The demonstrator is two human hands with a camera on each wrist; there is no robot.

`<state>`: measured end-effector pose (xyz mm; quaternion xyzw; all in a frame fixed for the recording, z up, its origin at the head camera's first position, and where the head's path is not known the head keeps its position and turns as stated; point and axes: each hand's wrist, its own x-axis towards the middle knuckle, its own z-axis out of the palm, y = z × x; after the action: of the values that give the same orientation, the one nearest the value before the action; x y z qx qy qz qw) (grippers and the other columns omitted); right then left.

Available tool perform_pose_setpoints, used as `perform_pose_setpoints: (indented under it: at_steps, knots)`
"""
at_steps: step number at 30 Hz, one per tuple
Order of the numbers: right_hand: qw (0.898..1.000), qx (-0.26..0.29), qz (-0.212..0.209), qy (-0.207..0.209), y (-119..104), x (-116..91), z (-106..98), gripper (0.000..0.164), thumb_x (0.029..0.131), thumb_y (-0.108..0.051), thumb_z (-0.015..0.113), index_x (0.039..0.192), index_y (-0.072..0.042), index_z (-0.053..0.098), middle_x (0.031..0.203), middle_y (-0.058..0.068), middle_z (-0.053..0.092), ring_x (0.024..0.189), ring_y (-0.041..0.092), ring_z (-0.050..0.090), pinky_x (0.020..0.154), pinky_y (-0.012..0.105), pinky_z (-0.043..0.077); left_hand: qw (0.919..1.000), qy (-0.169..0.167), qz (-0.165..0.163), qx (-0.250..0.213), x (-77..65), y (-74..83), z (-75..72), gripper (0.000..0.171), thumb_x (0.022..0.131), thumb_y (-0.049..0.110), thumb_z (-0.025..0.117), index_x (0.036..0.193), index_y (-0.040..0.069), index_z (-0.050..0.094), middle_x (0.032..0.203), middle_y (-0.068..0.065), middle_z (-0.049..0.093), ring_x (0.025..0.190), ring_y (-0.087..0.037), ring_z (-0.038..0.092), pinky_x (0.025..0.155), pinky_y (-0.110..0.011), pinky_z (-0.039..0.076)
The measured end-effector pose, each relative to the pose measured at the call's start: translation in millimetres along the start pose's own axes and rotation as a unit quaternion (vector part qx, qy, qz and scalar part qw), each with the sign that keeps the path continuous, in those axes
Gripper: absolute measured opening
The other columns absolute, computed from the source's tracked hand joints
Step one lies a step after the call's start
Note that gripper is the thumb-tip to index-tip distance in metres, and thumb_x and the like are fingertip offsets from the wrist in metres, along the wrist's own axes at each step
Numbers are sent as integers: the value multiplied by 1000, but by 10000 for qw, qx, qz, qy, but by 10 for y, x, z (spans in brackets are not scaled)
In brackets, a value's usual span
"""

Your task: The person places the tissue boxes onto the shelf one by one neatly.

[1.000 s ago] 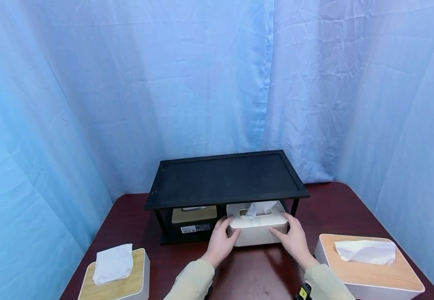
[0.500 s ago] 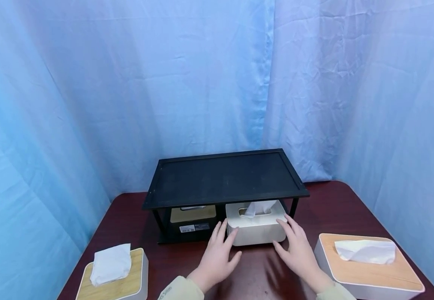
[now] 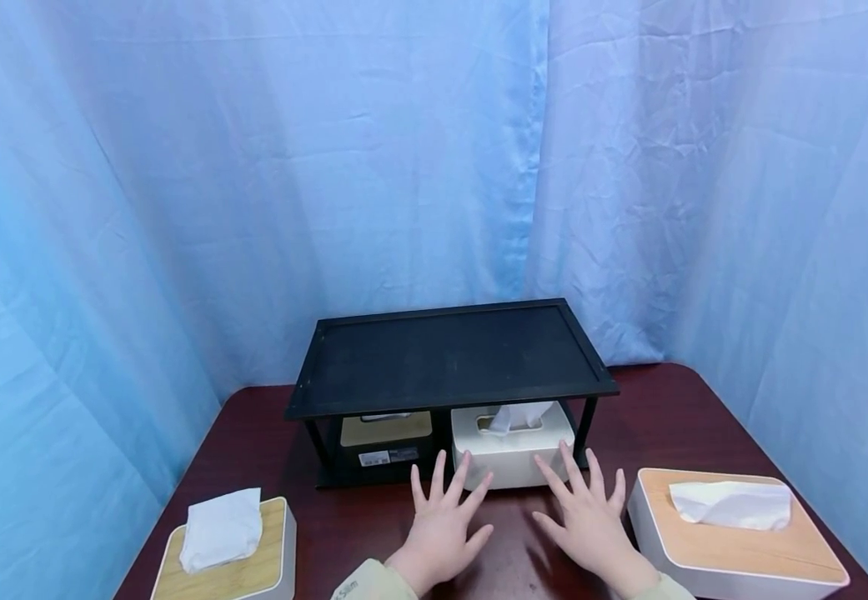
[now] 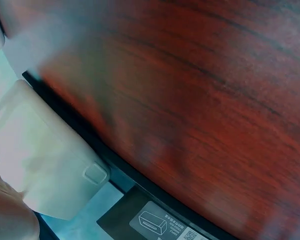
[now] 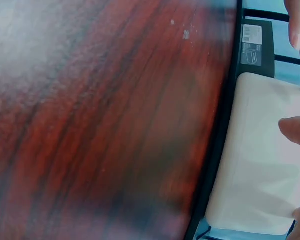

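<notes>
The left hand and right hand have fingers spread and grip nothing. The white box sits just ahead of both, under the rack; the dark box is ahead of the left hand. Whether any fingertip touches the white box is hard to tell. Any squaring-up is best done with flat fingers, pressing evenly and low, so the tissue stays uncrushed.
</notes>
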<state>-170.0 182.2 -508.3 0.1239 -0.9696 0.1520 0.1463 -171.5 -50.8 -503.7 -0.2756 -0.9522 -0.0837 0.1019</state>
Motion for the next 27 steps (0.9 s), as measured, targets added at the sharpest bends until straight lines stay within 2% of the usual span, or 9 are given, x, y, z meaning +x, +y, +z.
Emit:
perform_pose_setpoints:
  at_steps: [6,12,21,27]
  knots:
    - [9998,63,87,-191,11,85,6,71,81,-40,71,143,-22,42,154,17,22,136,53,10,97,77,0,9997,-170,-198,-35,89,-10,11,59,93,49,51,146,31,36,158,-10,18,142,-46,12,100,-74,10]
    - [9994,-6,156,-296,50,199,35,69,82,-41,70,143,-22,43,154,18,23,137,53,9,97,76,-1,9993,-142,-331,29,182,-38,55,59,92,49,52,146,32,36,157,-9,20,142,-45,12,102,-73,9]
    - [9993,-142,165,-302,82,330,67,68,82,-40,70,142,-20,45,152,19,29,137,53,9,99,76,-1,9979,-300,-513,242,341,-97,89,59,93,50,49,147,32,34,158,-7,19,144,-43,9,105,-71,8]
    - [9995,-141,162,-217,94,380,90,68,81,-38,71,141,-19,46,152,17,30,137,54,12,98,76,1,9972,-391,-582,258,379,-99,96,59,93,50,49,147,32,34,158,-7,18,144,-42,9,105,-70,7]
